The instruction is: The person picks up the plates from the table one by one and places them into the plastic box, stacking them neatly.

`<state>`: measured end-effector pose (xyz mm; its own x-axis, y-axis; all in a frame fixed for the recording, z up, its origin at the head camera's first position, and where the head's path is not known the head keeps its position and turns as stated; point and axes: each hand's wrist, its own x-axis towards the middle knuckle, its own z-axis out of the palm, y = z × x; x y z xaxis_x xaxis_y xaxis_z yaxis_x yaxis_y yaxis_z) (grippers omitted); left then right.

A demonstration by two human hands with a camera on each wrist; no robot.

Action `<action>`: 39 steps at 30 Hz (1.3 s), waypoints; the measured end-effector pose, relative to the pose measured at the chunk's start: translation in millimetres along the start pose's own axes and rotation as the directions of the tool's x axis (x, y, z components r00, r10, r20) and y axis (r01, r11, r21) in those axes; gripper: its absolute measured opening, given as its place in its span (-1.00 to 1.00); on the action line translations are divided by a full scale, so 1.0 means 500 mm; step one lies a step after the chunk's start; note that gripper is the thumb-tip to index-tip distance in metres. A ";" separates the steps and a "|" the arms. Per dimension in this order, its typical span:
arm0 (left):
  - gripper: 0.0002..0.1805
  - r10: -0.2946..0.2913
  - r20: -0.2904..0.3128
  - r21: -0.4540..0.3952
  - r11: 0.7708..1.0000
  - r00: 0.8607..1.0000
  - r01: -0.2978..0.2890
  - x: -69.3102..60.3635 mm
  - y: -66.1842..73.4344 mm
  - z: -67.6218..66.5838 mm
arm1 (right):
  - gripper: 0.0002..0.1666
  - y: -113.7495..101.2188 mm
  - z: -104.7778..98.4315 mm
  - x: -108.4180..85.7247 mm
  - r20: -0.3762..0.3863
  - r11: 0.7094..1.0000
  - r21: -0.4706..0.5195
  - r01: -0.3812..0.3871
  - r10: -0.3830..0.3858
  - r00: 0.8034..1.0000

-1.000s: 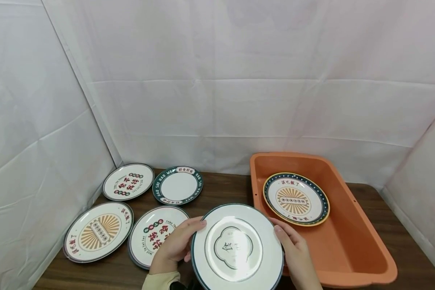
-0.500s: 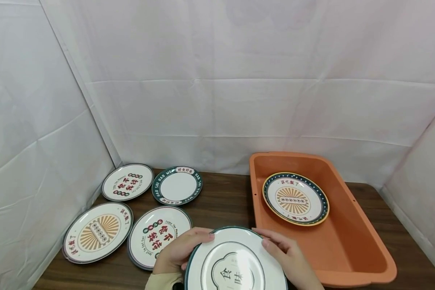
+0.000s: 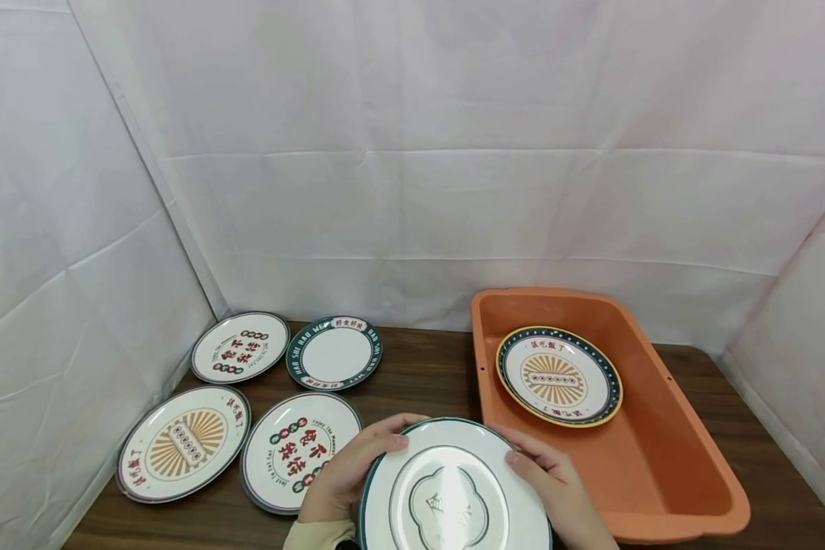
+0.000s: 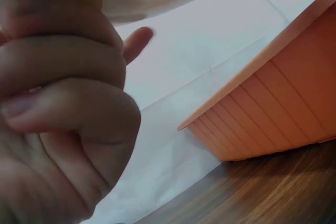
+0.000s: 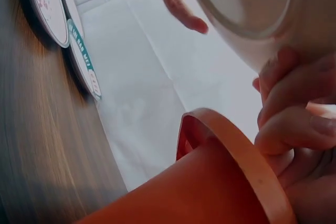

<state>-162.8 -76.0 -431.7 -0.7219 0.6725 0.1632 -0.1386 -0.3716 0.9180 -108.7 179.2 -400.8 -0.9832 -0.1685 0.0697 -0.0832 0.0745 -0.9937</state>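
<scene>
A white plate with a dark green rim [image 3: 392, 500] is held up at the bottom middle of the head view, a flower-shaped outline and glare on its face. My left hand [image 3: 354, 470] grips its left edge, thumb on the face. On the right edge my right hand [image 3: 553, 481] grips it likewise. Both wrist views show the pale underside of the plate [image 5: 247, 3] from below, with curled fingers [image 4: 63, 61] under it. The plate's near edge is cut off by the frame.
To the left on the wooden table [image 3: 412, 367] lie several printed plates, including a green-rimmed one [image 3: 333, 355] and a sunburst one [image 3: 186, 443]. An orange tub [image 3: 660, 473] at right holds a yellow-edged plate [image 3: 560, 378]. White cloth walls [image 3: 412, 206] surround the table.
The held plate first dropped toward me, then rose slightly and tilted, with both hands still gripping it. The other plates and the tub stayed put.
</scene>
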 end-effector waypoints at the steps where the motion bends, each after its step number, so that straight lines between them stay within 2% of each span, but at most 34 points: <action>1: -0.64 0.016 -0.012 -0.002 1.000 1.000 -0.016 0.001 0.000 0.000 | -0.58 -0.002 0.003 0.000 -0.039 1.000 0.008 -0.023 0.024 0.999; 5: -0.73 0.037 -0.102 0.006 0.999 0.994 -0.037 0.003 0.003 -0.001 | -0.60 -0.008 0.013 0.005 -0.169 0.994 0.030 -0.108 0.112 0.979; 7: -0.74 0.038 -0.145 0.001 0.999 0.989 -0.038 0.004 0.006 0.001 | -0.59 -0.003 0.013 0.009 -0.213 0.992 0.036 -0.118 0.123 0.969; 9: -0.74 0.032 -0.186 -0.005 0.999 0.982 -0.033 0.004 0.009 0.004 | -0.57 0.016 0.009 0.015 -0.262 0.995 0.045 -0.093 0.101 0.960; 14: -0.68 0.015 -0.253 -0.006 1.000 0.967 -0.017 0.005 0.019 0.019 | -0.53 0.096 -0.021 0.039 -0.373 0.995 0.098 0.000 0.037 0.927; 16: -0.66 0.014 -0.263 -0.005 1.000 0.965 -0.016 0.006 0.020 0.025 | -0.53 0.101 -0.023 0.041 -0.404 0.993 0.115 0.005 0.042 0.914; 20: -0.61 0.022 -0.258 0.012 1.000 0.966 -0.019 0.010 0.020 0.034 | -0.54 0.042 0.000 0.028 -0.456 0.990 0.135 -0.030 0.089 0.885; 24: -0.53 0.045 -0.205 0.039 0.999 0.978 -0.038 0.017 0.014 0.042 | -0.55 0.001 0.017 0.019 -0.523 0.983 0.178 -0.044 0.132 0.842; 27: -0.46 0.052 -0.178 0.061 0.997 0.983 -0.042 0.026 0.009 0.053 | -0.56 -0.009 0.020 0.017 -0.551 0.975 0.221 -0.028 0.149 0.821; 30: -0.37 0.033 -0.180 0.081 0.997 0.983 -0.019 0.034 0.005 0.064 | -0.54 -0.011 0.017 0.015 -0.552 0.970 0.245 -0.016 0.153 0.820; 33: -0.32 0.017 -0.233 0.089 0.996 0.972 0.004 0.043 0.003 0.072 | -0.46 -0.013 0.011 0.014 -0.515 0.962 0.271 -0.026 0.168 0.840; 35: -0.31 0.023 -0.290 0.108 0.994 0.957 0.009 0.047 0.003 0.075 | -0.40 -0.018 0.007 0.013 -0.481 0.959 0.277 -0.064 0.196 0.854; 39: -0.40 0.062 -0.408 0.165 0.986 0.911 0.007 0.056 0.004 0.079 | -0.27 -0.027 -0.002 0.012 -0.408 0.964 0.219 -0.148 0.228 0.884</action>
<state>-156.7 -32.7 -411.0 -0.9429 0.3279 0.0581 -0.0297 -0.2564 0.9661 -113.8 178.1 -386.9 -0.9544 0.2689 -0.1298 0.1011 -0.1179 -0.9879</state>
